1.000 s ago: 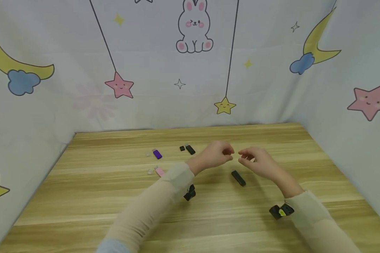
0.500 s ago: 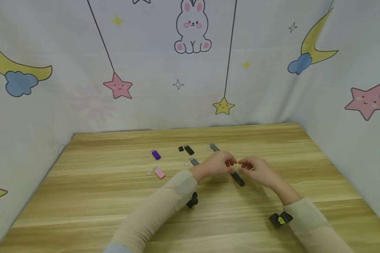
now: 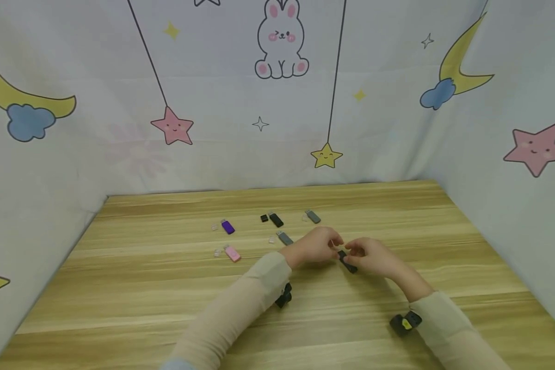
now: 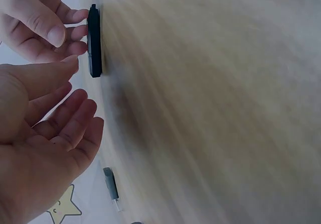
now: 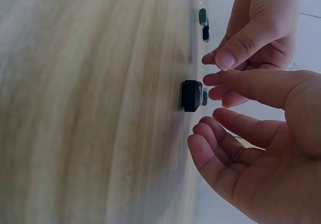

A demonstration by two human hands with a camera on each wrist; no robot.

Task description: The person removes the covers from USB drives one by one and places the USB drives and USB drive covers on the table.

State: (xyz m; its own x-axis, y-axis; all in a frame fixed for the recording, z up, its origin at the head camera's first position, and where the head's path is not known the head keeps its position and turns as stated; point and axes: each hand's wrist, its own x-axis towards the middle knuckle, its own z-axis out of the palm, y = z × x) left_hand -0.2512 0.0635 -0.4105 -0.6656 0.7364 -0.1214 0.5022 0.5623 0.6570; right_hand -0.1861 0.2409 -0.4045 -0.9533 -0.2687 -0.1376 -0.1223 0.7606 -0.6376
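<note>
A long black USB stick (image 3: 348,261) lies on the wooden table between my two hands; in the right wrist view the black USB stick (image 5: 191,96) shows end-on. My right hand (image 3: 374,257) is beside it, thumb and fingers apart with no grip on it. In the left wrist view that right hand (image 4: 40,25) has its fingertips close to the stick; touching or not, I cannot tell. My left hand (image 3: 315,244) hovers at the stick's far end, fingers loosely bent and holding nothing. In the left wrist view the left hand's palm (image 4: 45,143) shows no object.
Behind and left lie smaller USB sticks: purple (image 3: 228,226), pink (image 3: 233,253), black (image 3: 276,219) and grey ones (image 3: 312,216), (image 3: 284,238) partly behind the left wrist. Small caps, one black cap (image 3: 264,218), lie beside them. Printed cloth walls (image 3: 222,169) enclose the table.
Both hands have come down and nearer to the long black USB stick. The left hand and forearm have shifted, uncovering the grey sticks and the pink one.
</note>
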